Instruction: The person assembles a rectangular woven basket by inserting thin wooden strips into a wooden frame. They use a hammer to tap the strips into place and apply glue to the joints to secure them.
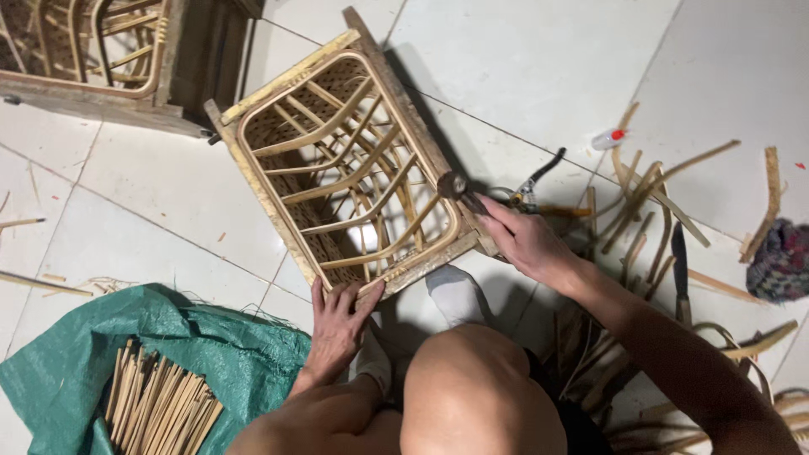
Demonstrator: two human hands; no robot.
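Observation:
A rattan and wood chair frame [337, 160] lies tipped on the white tiled floor in front of me. My left hand [337, 324] presses flat against its near lower edge, fingers spread over the rail. My right hand [527, 240] is closed around the handle of a small hammer [455, 187], whose dark round head rests at the frame's right corner. My bare knee fills the bottom centre.
Black-handled pliers [531, 185] lie just beyond my right hand. Rattan offcuts [649, 202], a knife [679, 265] and a small glue bottle [607, 139] are scattered at right. A green sack [211, 345] holds cut sticks at lower left. Another chair frame [101, 59] stands at top left.

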